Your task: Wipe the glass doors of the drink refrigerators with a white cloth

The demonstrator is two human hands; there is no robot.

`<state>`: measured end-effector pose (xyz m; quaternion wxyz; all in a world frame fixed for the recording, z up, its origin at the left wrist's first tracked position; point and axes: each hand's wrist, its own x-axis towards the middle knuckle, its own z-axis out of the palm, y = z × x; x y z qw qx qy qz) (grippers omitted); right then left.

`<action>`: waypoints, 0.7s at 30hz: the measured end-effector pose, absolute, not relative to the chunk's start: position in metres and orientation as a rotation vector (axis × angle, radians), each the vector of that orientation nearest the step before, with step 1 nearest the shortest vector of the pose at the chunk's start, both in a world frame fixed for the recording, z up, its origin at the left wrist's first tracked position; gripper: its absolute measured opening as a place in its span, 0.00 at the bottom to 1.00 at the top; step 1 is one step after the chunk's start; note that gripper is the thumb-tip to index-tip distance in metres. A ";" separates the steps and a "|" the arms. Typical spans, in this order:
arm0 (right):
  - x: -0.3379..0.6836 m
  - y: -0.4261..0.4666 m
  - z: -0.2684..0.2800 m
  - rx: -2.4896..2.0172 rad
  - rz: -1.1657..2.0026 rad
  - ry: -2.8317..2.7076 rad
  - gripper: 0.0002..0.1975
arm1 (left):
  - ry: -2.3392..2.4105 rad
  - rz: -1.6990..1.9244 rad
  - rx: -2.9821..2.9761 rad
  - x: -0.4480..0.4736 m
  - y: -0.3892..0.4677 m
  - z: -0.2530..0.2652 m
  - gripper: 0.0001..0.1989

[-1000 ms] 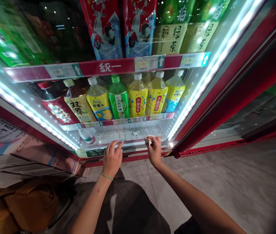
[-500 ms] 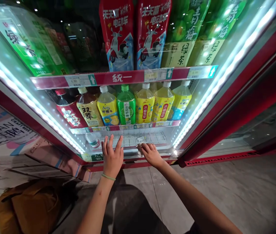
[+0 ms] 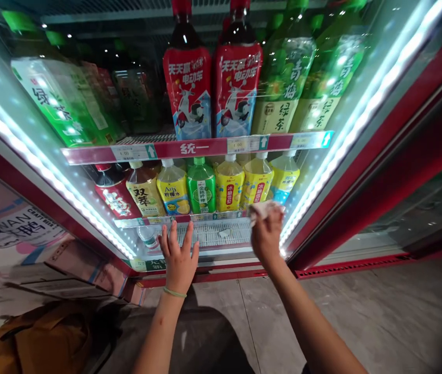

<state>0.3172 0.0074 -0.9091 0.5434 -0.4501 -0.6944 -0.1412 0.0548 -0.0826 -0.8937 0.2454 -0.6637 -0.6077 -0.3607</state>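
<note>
My left hand (image 3: 179,259) is open, its fingers spread in front of the lower part of the drinks fridge (image 3: 201,270); it appears to rest on clear glass. A thin green band (image 3: 174,293) circles that wrist. Up and to the right, my right hand (image 3: 268,236) is closed around a crumpled whitish cloth (image 3: 259,210), blurred by motion. This hand is in front of the lower shelf's right end, near a yellow-labelled bottle (image 3: 258,179). Behind my left fingers runs the lower shelf's price strip (image 3: 205,216). Whether the cloth touches glass cannot be made out.
Large bottles with red labels (image 3: 187,93) and green tea bottles (image 3: 59,106) fill the upper shelf. A clear bottle (image 3: 148,238) lies on the bottom wire rack (image 3: 209,236). Bright light strips (image 3: 365,117) line both sides. A brown bag (image 3: 45,337) and boxes (image 3: 84,262) stand left.
My right hand has moved up and to the right with the cloth. My left hand stays spread in nearly the same place. The view has tilted up slightly, showing more of the upper bottles.
</note>
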 end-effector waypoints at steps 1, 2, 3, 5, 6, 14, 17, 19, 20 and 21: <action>0.328 0.012 -0.889 -1.129 -0.346 -1.491 0.26 | -1.655 -0.994 -1.810 0.053 -0.083 -0.892 0.43; 0.335 0.017 -0.870 -1.167 -0.343 -1.360 0.28 | -1.650 -1.006 -1.809 0.052 -0.084 -0.890 0.43; 0.338 0.021 -0.852 -1.184 -0.335 -1.271 0.29 | -1.645 -1.021 -1.805 0.052 -0.084 -0.887 0.44; 0.328 0.027 -0.829 -1.184 -0.339 -1.223 0.31 | -1.629 -1.064 -1.784 0.051 -0.082 -0.877 0.44; 0.315 0.027 -0.823 -1.177 -0.356 -1.260 0.31 | -1.615 -1.085 -1.770 0.051 -0.080 -0.869 0.44; 0.300 0.026 -0.817 -0.869 -0.646 -1.962 0.26 | -1.330 -1.186 -1.775 0.043 -0.048 -0.780 0.40; 0.363 0.041 -0.788 -1.072 -0.610 -1.546 0.25 | -1.310 -1.151 -1.797 0.043 -0.033 -0.763 0.43; 0.384 0.048 -0.775 -1.194 -0.484 -1.232 0.27 | -1.341 -1.151 -1.810 0.047 -0.025 -0.763 0.47; 0.383 0.048 -0.772 -1.222 -0.431 -1.119 0.28 | -1.358 -1.158 -1.814 0.049 -0.021 -0.765 0.48; 0.377 0.047 -0.774 -1.235 -0.400 -1.062 0.29 | -1.371 -1.168 -1.817 0.050 -0.019 -0.768 0.50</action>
